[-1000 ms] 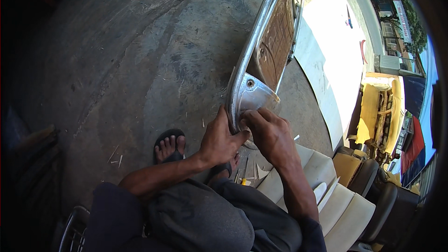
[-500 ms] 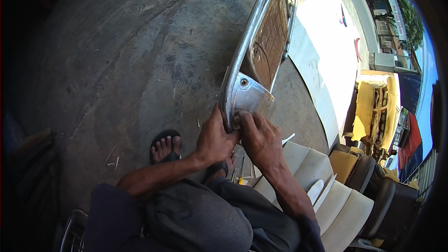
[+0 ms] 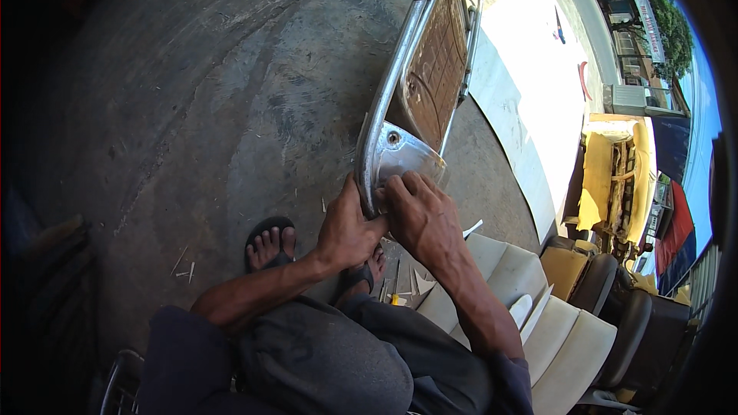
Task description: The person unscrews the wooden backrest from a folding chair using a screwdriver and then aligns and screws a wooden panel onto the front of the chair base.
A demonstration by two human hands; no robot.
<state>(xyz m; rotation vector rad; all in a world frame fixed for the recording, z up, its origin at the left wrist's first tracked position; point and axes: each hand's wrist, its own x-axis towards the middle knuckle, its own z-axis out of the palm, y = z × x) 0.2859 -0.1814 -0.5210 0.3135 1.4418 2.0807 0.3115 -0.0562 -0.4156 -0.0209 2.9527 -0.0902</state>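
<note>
A tubular metal chair frame point(image 3: 387, 84) slants up and away from me, with a worn brown panel point(image 3: 437, 65) set between its bars. At its near end sits a silvery metal plate point(image 3: 407, 152) with a round hole near its corner. My left hand point(image 3: 346, 227) is wrapped round the bent tube at that end, below the plate. Close beside it, my right hand point(image 3: 419, 215) has its fingers bent and pressed together against the plate's near part. Whatever lies between those fingertips is hidden behind them.
Off-white padded seat cushions point(image 3: 503, 273) lie to the right of my knees. A large white sheet point(image 3: 530, 84) covers the floor beyond the frame, with scissors point(image 3: 560, 27) on it. Yellow foam seat parts point(image 3: 615, 177) stand farther right. Scraps and a yellow-handled tool point(image 3: 397, 300) lie by my foot.
My right hand has shifted slightly along the plate, its knuckles now higher and more curled. My left hand keeps its hold on the tube. The whole view has moved a little.
</note>
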